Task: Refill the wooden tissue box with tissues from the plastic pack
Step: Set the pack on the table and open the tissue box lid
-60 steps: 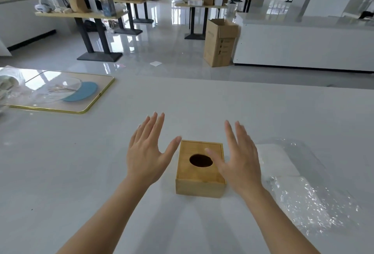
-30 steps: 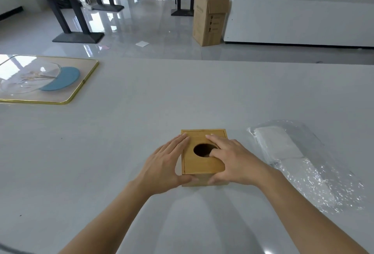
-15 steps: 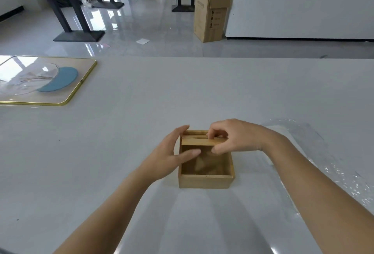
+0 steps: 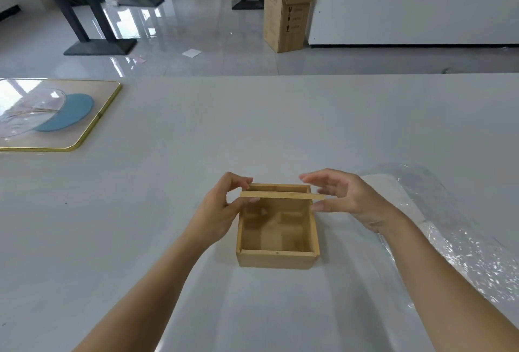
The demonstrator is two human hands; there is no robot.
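The wooden tissue box [image 4: 278, 260] stands on the white table in front of me, its top uncovered and its inside bare. The wooden lid [image 4: 280, 196] is seen edge-on, lifted over the far side of the box. My left hand [image 4: 222, 208] pinches the lid's left end, and my right hand [image 4: 345, 197] holds its right end between thumb and fingers. The clear plastic pack of white tissues [image 4: 421, 211] lies flat on the table to the right, partly hidden behind my right wrist.
A gold-rimmed tray [image 4: 92, 130] with a glass bowl and a blue disc sits at the far left. Beyond the table's far edge are a cardboard carton [image 4: 286, 12] on the floor, a white counter and other tables.
Both hands came down onto the shut box, then raised the lid off it. The lid has shifted from my right hand alone to both hands at its ends.
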